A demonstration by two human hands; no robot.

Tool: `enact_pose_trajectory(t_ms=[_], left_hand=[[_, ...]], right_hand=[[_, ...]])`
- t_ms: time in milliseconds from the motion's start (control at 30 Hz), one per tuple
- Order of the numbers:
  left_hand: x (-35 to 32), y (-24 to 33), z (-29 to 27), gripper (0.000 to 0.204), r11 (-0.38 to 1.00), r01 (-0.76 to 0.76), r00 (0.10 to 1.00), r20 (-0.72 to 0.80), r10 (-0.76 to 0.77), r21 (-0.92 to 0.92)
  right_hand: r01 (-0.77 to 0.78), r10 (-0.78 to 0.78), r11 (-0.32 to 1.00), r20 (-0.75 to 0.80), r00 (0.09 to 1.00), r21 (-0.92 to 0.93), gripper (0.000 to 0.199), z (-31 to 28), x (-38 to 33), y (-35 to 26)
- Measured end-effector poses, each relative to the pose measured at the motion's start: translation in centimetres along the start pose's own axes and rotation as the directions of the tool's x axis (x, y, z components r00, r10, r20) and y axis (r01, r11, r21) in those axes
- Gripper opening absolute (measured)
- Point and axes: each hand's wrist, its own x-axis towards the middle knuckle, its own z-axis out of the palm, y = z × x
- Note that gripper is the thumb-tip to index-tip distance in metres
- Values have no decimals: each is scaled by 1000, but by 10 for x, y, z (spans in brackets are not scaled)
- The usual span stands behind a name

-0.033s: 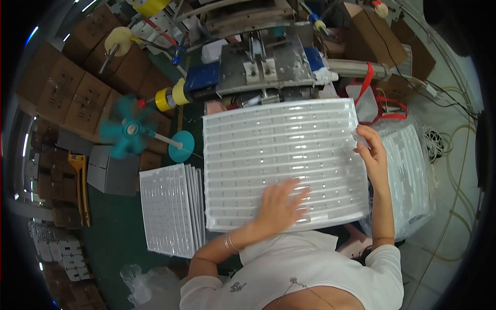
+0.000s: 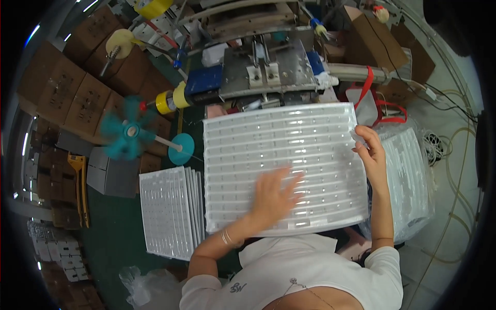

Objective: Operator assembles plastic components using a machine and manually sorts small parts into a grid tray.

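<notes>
A large white ribbed panel [image 2: 243, 139], wrapped in glossy clear film, lies in front of me. My left hand [image 2: 275, 197] is spread over its lower middle with the fingers apart, a little blurred. Whether the palm presses on the film or hovers just above it, I cannot tell. At the panel's right edge, near the upper corner, my right hand [image 2: 372, 152] pinches a small flap of clear film [image 2: 357, 137] between thumb and fingers.
Similar wrapped panels [image 2: 164, 212] stand stacked at the left, and more bagged panels [image 2: 405, 175] lie at the right. A metal machine [image 2: 271, 67] with yellow tape rolls [image 2: 165, 101] sits beyond. A teal fan [image 2: 130, 132] spins at left, near cardboard boxes [image 2: 64, 85].
My left hand has slid slightly up and to the left over the panel. My right hand keeps its pinch at the right edge.
</notes>
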Motion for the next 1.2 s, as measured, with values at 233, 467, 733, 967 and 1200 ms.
enact_pose_trajectory(t_ms=[233, 467, 733, 967, 1200], left_hand=[[209, -103, -1, 47, 912, 68, 913, -395, 106, 404], [207, -115, -9, 34, 959, 36, 919, -387, 79, 283], [57, -32, -55, 32, 961, 153, 959, -201, -201, -228], [-13, 31, -31, 17, 746, 159, 986, 65, -154, -647], [-64, 62, 15, 28, 934, -107, 954, 229, 193, -340]], right_hand=[[117, -116, 991, -22, 993, 64, 25, 46, 91, -5], [354, -365, 921, -38, 930, -161, 23, 125, 165, -26], [433, -579, 610, 0, 816, -664, 30, 165, 206, -6], [334, -357, 837, 30, 934, -432, 30, 71, 98, -11], [458, 49, 781, 774, 631, -424, 29, -4, -79, -36]])
